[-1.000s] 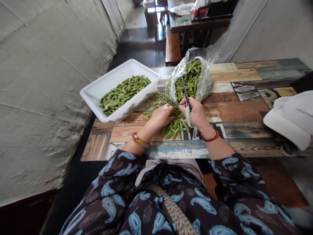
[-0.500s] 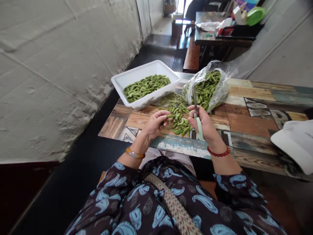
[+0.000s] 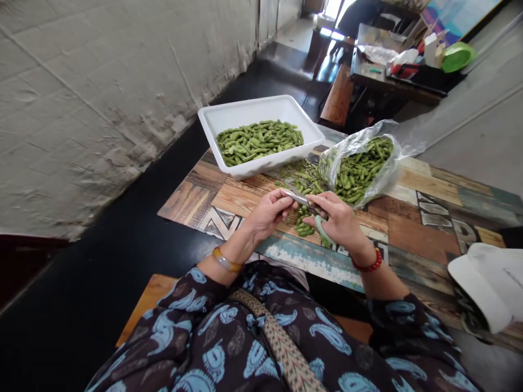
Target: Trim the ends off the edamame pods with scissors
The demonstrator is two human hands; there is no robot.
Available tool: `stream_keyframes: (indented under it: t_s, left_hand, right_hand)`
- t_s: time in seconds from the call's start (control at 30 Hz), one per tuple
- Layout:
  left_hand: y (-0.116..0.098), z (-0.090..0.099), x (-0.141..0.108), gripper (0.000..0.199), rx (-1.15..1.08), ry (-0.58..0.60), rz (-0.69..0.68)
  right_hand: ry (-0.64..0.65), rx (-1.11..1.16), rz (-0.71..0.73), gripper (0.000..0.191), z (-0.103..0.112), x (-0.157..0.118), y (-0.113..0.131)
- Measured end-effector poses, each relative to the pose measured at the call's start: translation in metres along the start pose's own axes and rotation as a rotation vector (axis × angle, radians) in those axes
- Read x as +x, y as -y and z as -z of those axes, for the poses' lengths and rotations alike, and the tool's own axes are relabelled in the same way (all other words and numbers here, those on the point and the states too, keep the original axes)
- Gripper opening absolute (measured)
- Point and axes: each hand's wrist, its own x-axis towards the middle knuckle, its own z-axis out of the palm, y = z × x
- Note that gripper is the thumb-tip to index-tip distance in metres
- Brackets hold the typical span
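Note:
Pale-green-handled scissors are gripped in my right hand, their metal blades pointing left across to my other hand. My left hand is closed in a pinch at the blade tips; the edamame pod it holds is mostly hidden by fingers and blades. Below and behind the hands lies a loose pile of green edamame pods on the table. Beyond my left hand stands a white plastic tub with many pods in it. A clear plastic bag full of pods lies open behind my right hand.
The patchwork wood-pattern table carries a white cap at its right end. A rough pale wall runs along the left. Farther back are a wooden bench and another table with a green bowl and other items.
My hands have come together: the right turned the scissors from upright to pointing left, bringing the blades to my left fingertips. The view has shifted and tilted slightly.

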Motion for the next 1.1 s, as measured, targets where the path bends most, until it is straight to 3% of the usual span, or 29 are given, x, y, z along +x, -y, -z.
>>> stream_keyframes:
  t_s: [0.4, 0.57, 0.7, 0.9, 1.1]
  left_hand:
    - [0.016, -0.005, 0.006, 0.035, 0.018, -0.033, 0.006]
    - [0.02, -0.008, -0.003, 0.026, 0.047, -0.07, 0.012]
    - [0.02, -0.016, -0.009, 0.018, 0.113, -0.08, 0.061]
    - [0.014, -0.018, -0.004, 0.018, 0.106, -0.176, 0.025]
    - [0.013, -0.021, 0.001, 0.015, 0.449, -0.147, 0.032]
  right_hand:
    - [0.007, 0.048, 0.041, 0.048, -0.005, -0.005, -0.019]
    - [0.053, 0.002, 0.12, 0.044, -0.005, -0.01, -0.02]
    - [0.055, -0.036, 0.1, 0.038, -0.001, -0.016, -0.023]
    - [-0.153, -0.027, -0.059, 0.032, 0.008, -0.026, -0.062]
    - [-0.298, 0.082, -0.132, 0.031, 0.01, -0.024, -0.072]
